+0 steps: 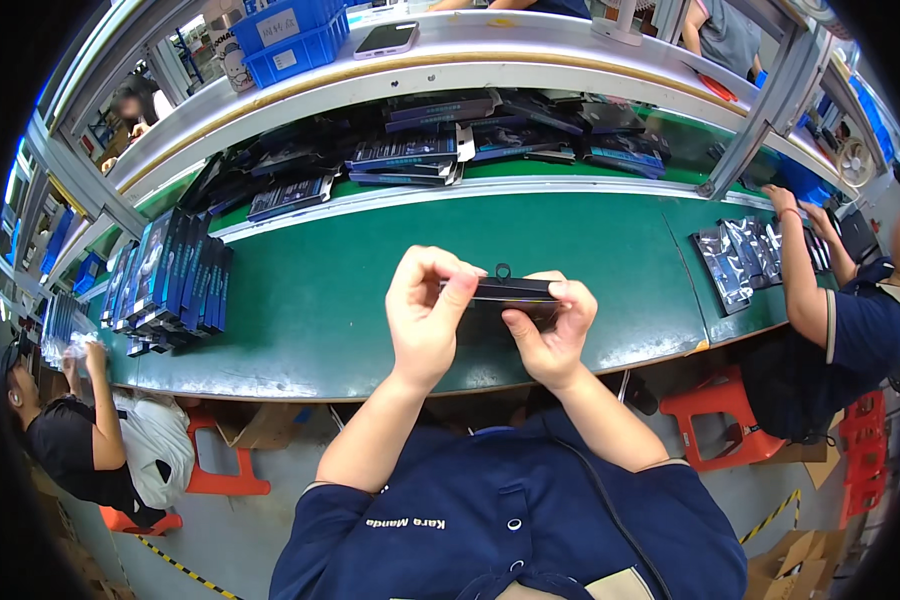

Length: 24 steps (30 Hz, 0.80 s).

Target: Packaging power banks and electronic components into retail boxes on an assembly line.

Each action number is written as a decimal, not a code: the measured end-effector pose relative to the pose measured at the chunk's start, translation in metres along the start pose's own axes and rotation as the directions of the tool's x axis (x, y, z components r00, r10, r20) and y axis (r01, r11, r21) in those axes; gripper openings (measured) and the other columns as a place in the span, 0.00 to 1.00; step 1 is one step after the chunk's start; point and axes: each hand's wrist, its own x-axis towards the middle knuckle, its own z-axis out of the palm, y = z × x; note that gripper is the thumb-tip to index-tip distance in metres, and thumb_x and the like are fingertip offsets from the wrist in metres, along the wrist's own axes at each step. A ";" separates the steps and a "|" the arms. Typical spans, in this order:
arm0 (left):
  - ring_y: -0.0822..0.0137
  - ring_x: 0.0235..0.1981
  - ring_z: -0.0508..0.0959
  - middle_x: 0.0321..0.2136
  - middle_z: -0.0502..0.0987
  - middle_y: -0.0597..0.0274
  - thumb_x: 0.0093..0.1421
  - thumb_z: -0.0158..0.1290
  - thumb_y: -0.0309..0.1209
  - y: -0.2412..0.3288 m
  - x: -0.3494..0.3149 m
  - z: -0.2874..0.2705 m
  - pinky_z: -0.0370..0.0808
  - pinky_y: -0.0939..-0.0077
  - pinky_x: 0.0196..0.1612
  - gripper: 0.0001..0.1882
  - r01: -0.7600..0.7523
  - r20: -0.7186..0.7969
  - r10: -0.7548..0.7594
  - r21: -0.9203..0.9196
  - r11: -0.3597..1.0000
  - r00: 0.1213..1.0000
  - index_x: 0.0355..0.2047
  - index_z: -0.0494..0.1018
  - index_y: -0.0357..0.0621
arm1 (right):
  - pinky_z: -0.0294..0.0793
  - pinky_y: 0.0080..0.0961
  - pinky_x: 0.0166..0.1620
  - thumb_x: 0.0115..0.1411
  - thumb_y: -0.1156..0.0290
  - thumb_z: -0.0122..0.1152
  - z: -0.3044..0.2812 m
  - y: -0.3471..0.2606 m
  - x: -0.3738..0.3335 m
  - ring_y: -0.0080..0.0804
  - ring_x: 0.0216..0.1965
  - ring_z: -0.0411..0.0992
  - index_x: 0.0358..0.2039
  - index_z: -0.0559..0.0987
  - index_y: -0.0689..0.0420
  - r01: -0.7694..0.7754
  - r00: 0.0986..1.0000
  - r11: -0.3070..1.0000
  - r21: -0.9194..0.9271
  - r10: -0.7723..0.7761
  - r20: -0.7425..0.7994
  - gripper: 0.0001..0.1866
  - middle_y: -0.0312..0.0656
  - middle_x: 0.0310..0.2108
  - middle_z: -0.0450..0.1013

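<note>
Between my two hands, above the near middle of the green bench, is a flat dark box, seen nearly edge-on. A small black hanging loop sticks up from its far edge. My left hand pinches the box's left end between thumb and fingers. At the other end my right hand grips it, fingers on the top corner and thumb against the near side. The underside of the box lies in shadow, and the fingers behind it are partly hidden.
Upright dark-blue boxes stand in a stack at the left. More flat boxes lie heaped under the shelf, which carries a blue bin and a phone. Co-workers sit at both sides; packaged items lie by the right one.
</note>
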 end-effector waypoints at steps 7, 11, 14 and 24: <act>0.61 0.39 0.79 0.43 0.73 0.49 0.62 0.62 0.37 -0.027 0.004 -0.008 0.77 0.70 0.47 0.17 -0.256 0.118 0.259 -0.038 0.966 0.959 0.39 0.66 0.44 | 0.75 0.19 0.33 0.60 0.83 0.64 0.000 0.011 -0.005 0.28 0.33 0.75 0.53 0.61 0.52 0.037 0.999 0.999 0.017 -0.037 -0.026 0.26 0.49 0.42 0.70; 0.52 0.60 0.69 0.62 0.63 0.44 0.53 0.69 0.35 -0.003 0.001 -0.014 0.69 0.58 0.61 0.45 0.275 0.349 -0.204 -0.167 0.947 0.915 0.67 0.56 0.48 | 0.71 0.23 0.47 0.70 0.75 0.52 0.012 0.001 0.014 0.25 0.44 0.69 0.56 0.61 0.54 -0.308 0.821 0.782 0.542 0.506 -0.263 0.17 0.43 0.46 0.67; 0.51 0.70 0.55 0.72 0.44 0.50 0.48 0.68 0.37 -0.031 -0.027 -0.032 0.60 0.59 0.67 0.67 0.557 0.547 -0.526 0.127 0.821 0.651 0.74 0.29 0.52 | 0.69 0.27 0.55 0.70 0.71 0.51 0.015 0.013 0.021 0.30 0.51 0.68 0.55 0.70 0.54 -0.478 0.856 0.878 -0.002 0.465 -0.228 0.14 0.43 0.49 0.67; 0.35 0.57 0.69 0.68 0.54 0.38 0.52 0.59 0.60 0.017 0.013 -0.090 0.70 0.47 0.57 0.49 0.207 -0.432 -0.413 0.849 -0.486 0.802 0.70 0.57 0.54 | 0.55 0.57 0.66 0.66 0.46 0.50 -0.274 0.015 0.005 0.53 0.67 0.59 0.61 0.71 0.57 -0.388 0.696 -0.504 -0.771 0.388 -0.604 0.31 0.53 0.66 0.62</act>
